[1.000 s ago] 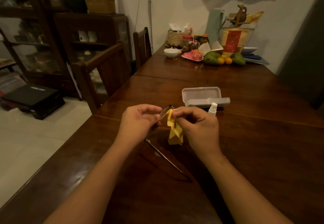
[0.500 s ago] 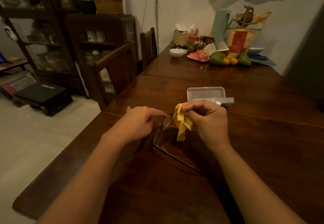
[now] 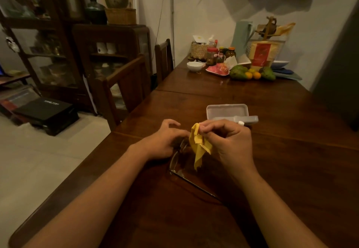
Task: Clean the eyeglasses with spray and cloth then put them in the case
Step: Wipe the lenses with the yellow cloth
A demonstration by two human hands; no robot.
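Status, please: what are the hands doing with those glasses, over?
Left hand holds eyeglasses by the frame. Right hand pinches yellow cloth. Case open behind, nothing blocking.

I am making out only one piece of lettering: a short white word printed across the lid of the black box [image 3: 45, 110] lying on the floor to the left, turned at an angle to me and too blurred to spell with certainty. At the far end of the tabletop [image 3: 281, 150] I am seeing a red panel with pale marks on the standing pouch [image 3: 261, 53], and labels on the jars [image 3: 211, 55], none of them legible.
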